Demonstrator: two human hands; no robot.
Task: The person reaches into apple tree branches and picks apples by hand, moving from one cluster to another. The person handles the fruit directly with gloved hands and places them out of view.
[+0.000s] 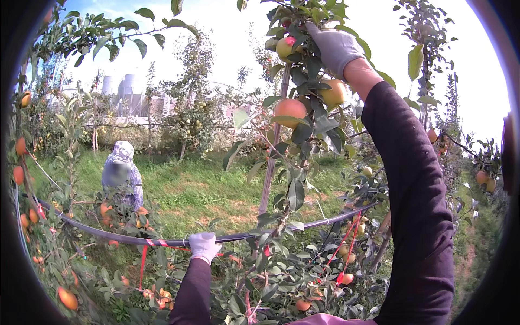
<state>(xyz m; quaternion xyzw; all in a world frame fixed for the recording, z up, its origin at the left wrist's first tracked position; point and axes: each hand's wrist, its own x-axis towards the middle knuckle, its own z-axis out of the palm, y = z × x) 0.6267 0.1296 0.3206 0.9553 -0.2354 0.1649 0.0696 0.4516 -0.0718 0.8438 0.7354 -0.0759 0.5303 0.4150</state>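
My left hand (204,246), in a pale glove, is closed around the black irrigation hose (109,237) that crosses in front of me. Raised high, my right hand (335,48), in a grey glove, reaches into the leaves at the top of an apple tree; leaves hide its fingertips, so its hold cannot be told. Just left of it hangs a yellow-red apple (285,48). Below it hang a yellow apple (333,93) and an orange-red apple (290,112), beside a wooden stake (268,178).
A person (122,174) in a patterned hood stands beyond the hose at left. Red ties (143,266) hang from the hose. Low branches bear several apples, one (68,297) at lower left. Grass (195,191) runs between tree rows; silos (130,85) rise behind.
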